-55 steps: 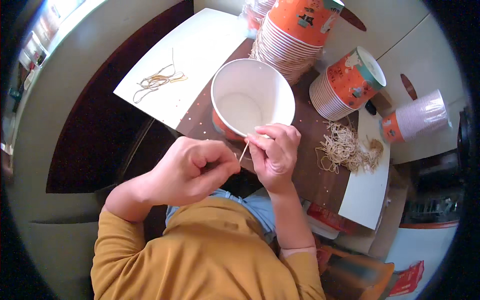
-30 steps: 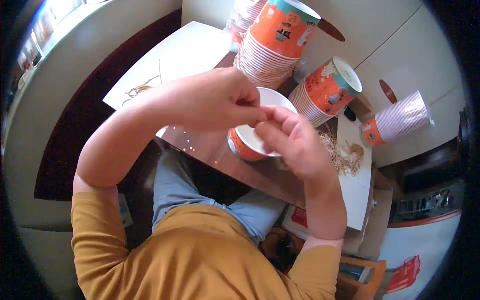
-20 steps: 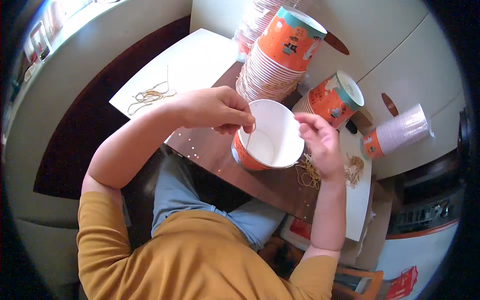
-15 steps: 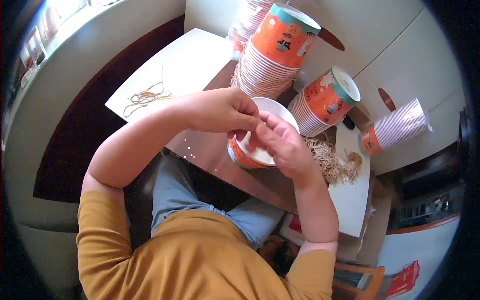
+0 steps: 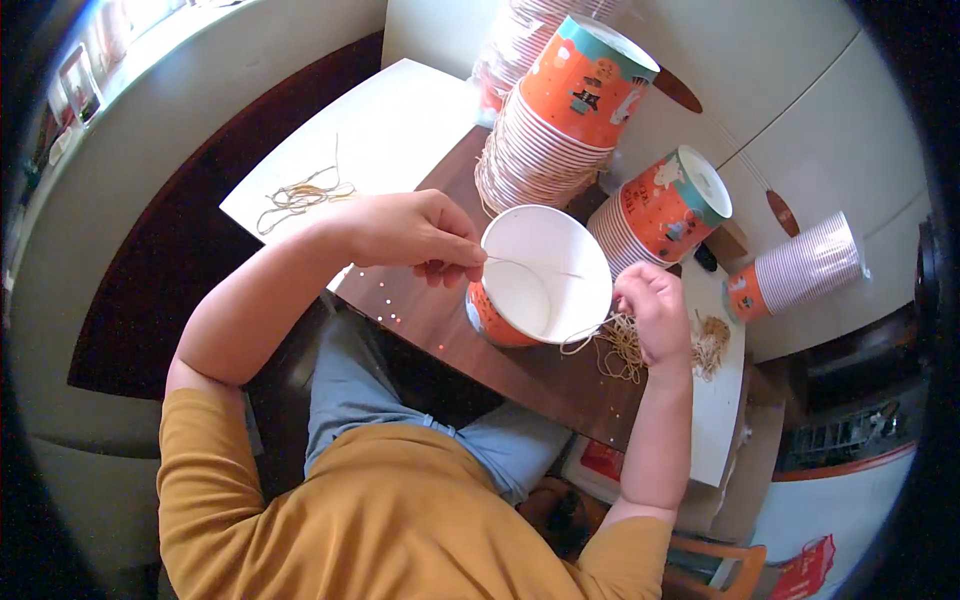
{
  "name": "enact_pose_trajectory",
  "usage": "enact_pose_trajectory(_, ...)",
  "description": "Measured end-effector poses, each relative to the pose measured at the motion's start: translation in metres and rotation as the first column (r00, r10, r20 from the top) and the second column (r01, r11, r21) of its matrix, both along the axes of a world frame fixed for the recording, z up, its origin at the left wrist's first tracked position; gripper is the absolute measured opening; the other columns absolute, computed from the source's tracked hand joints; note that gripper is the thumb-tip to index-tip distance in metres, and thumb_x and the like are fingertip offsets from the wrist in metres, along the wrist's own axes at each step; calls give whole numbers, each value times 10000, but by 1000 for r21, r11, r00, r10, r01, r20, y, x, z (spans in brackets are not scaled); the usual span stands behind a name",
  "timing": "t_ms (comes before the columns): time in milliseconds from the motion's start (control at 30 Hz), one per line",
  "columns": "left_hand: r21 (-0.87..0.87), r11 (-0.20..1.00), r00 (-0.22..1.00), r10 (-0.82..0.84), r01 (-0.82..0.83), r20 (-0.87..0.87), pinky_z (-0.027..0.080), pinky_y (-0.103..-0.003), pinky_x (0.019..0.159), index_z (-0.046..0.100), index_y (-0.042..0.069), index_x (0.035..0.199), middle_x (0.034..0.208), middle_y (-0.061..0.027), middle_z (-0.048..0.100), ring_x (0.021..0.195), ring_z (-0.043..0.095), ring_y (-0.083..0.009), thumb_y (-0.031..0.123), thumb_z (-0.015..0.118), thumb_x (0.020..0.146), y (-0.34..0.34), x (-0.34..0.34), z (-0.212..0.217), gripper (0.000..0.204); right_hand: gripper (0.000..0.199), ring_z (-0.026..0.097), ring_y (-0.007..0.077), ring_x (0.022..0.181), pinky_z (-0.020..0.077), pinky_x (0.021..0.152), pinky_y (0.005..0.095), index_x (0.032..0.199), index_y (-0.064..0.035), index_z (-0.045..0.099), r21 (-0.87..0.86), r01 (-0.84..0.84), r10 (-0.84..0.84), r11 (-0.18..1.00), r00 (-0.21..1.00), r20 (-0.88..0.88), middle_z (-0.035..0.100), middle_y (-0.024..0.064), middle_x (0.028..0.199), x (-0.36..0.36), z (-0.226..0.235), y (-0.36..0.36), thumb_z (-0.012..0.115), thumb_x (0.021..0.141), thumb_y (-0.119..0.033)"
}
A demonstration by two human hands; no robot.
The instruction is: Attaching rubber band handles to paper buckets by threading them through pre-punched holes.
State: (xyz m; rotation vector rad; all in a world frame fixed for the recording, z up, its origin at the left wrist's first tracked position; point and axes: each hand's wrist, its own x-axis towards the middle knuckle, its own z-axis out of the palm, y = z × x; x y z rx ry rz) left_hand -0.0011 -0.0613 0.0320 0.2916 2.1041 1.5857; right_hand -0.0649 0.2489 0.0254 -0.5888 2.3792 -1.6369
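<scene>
A white-lined paper bucket (image 5: 548, 230) with an orange printed outside stands on the brown tabletop, its mouth tilted toward me. My left hand (image 5: 440, 242) is at its left rim, thumb and fingers pinched on a thin pale string (image 5: 535, 268) that stretches across the mouth. Just off the right rim, my right hand (image 5: 650, 302) is closed in a pinch on string too, and a small loop hangs below its fingertips by the rim. Whether both hands hold one length of string, I cannot tell. Below the right hand lies a tangled bundle of beige string (image 5: 622, 352).
Behind the bucket rises a tall stack of nested orange buckets (image 5: 555, 130), string around its lower part. Further right are a shorter stack (image 5: 665, 210) and a leaning wrapped stack (image 5: 800, 268). Loose strings (image 5: 300, 195) lie on the white surface (image 5: 390, 120) at left.
My hands were together over the bucket's mouth and have moved apart, left hand to the left rim, right hand rightward. String now spans the mouth, and the inside of the bucket shows.
</scene>
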Motion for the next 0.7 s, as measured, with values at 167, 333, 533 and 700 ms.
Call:
enact_pose_trajectory(167,-46,996,996,-73,70,-60,457,-225,589,685,13,881,708,5,618,627,552,-67,245,567,923,22,3,17,264,509,537,247,1065,424,933,375,1203,18,513,216,-37,147,976,841,-521,546,175,1140,26,13,-38,696,801,-235)
enact_pose_trajectory(333,-120,982,980,-161,148,-113,469,-233,606,683,2,904,726,-8,623,647,559,-71,237,568,925,35,-5,19,262,622,571,135,959,478,827,244,1371,11,320,-427,-368,495,826,836,237,561,105,1102,41,5,-77,653,890,-201)
enact_pose_trajectory(533,307,950,969,-22,-57,248,485,-248,620,675,-10,952,760,-58,664,678,611,-113,274,568,935,33,2,11,304,233,576,59,807,472,693,205,1058,38,639,-142,-230,251,963,954,161,662,40,894,45,3,-72,624,911,-143)
enact_pose_trajectory(700,239,964,979,75,-120,189,489,-221,624,677,-8,903,792,-79,682,703,645,-116,220,603,910,33,7,1,240,137,579,80,751,461,663,218,946,7,697,-21,-156,149,988,970,-194,658,39,818,41,-9,-66,645,879,-100)
